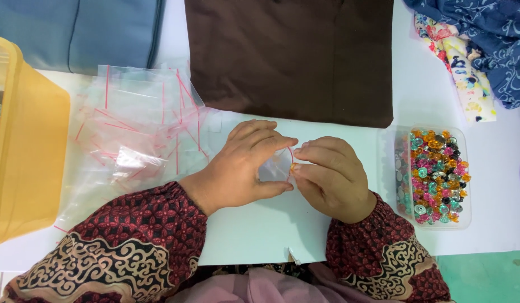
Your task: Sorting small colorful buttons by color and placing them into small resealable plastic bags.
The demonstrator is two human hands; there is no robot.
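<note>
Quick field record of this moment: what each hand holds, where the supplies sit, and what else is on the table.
left hand: holds a small clear zip bag open
right hand: pinches an orange gem at the bag's mouth
grip: both hands closed on the bag, meeting at table centre
gem tray: clear container of mixed coloured gems, right of the right hand
spare bags: loose pile of clear bags with red seals, left of the left hand
yellow tub: far left edge
fabrics: brown cloth top centre, blue cloth top left, patterned cloths top right
surface: white table
</note>
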